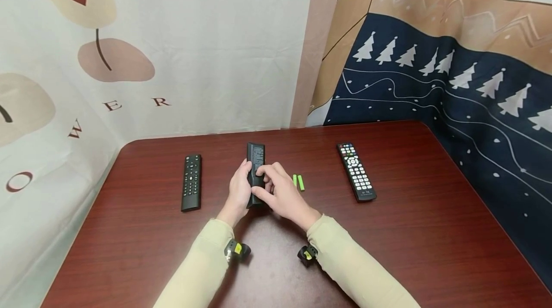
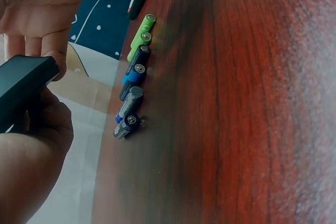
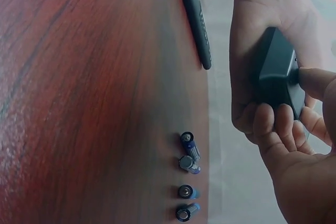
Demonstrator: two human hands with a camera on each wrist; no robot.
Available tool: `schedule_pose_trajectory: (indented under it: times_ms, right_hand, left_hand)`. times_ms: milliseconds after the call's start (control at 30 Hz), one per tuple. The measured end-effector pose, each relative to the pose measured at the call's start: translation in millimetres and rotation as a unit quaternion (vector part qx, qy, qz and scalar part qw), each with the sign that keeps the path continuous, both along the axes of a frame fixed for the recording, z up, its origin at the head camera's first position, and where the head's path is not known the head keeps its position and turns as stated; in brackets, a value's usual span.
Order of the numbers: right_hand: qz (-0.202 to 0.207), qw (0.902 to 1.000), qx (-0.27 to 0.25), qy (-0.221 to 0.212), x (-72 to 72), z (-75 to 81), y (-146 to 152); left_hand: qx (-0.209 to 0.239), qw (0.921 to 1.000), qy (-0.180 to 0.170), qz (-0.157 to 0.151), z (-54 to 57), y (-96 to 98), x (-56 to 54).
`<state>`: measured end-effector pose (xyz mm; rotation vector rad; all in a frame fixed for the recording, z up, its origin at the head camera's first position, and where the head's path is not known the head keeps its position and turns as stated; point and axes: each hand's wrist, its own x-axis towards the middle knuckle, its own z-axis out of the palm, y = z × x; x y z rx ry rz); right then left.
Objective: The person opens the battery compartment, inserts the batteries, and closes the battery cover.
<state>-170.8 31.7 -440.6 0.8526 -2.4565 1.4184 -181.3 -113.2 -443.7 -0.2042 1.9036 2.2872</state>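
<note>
In the head view, my left hand (image 1: 238, 188) grips a black remote control (image 1: 256, 154) along its left side, back face up. My right hand (image 1: 282, 193) is on the same remote from the right, with bent fingers and thumb against it. The right wrist view shows the end of the remote (image 3: 275, 77) between both hands. Two green batteries (image 1: 300, 183) lie just right of my right hand. In the left wrist view, several dark, blue and grey batteries (image 2: 135, 74) line up beside the green ones (image 2: 142, 39); the hands hide them from the head view.
A second black remote (image 1: 191, 183) lies to the left on the dark red table (image 1: 142, 231). Another remote with white buttons (image 1: 356, 172) lies to the right. Printed cloths (image 1: 224, 59) hang behind the table's back edge.
</note>
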Motion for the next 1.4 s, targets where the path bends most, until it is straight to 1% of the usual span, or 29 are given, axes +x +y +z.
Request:
schedule_pose_trajectory:
  times_ms: [267, 533, 867, 1067, 1167, 1267, 1400]
  right_hand:
    - [0.005, 0.9996, 0.010, -0.025, -1.9, 1.0, 1.6]
    - [0.005, 0.9995, 0.008, -0.030, -1.5, 1.3, 2.0]
    - [0.004, 0.9987, 0.003, -0.051, -2.7, -0.2, 3.2]
    - [0.006, 0.9984, 0.002, -0.057, -3.5, 2.0, 4.5]
    - [0.008, 0.9981, 0.003, -0.061, -4.3, 2.8, 5.5]
    - [0.011, 0.9981, -0.001, -0.061, -5.1, 3.4, 7.0]
    - [0.017, 0.9985, -0.013, -0.050, -5.1, 3.8, 9.1]
  left_hand:
    - [0.014, 0.9998, 0.006, -0.014, -0.8, 0.9, -2.0]
    - [0.015, 0.9998, 0.005, -0.015, -1.4, 0.7, -1.3]
    - [0.015, 0.9997, -0.004, -0.018, -0.8, 1.7, -1.3]
    - [0.008, 0.9997, -0.009, -0.021, -0.5, 0.8, -1.4]
    - [0.013, 0.9996, -0.014, -0.021, 0.3, 1.0, -1.7]
    - [0.018, 0.9996, -0.006, -0.023, 1.1, 1.8, -2.8]
    - [0.019, 0.9996, 0.005, -0.020, 1.9, 2.1, -4.2]
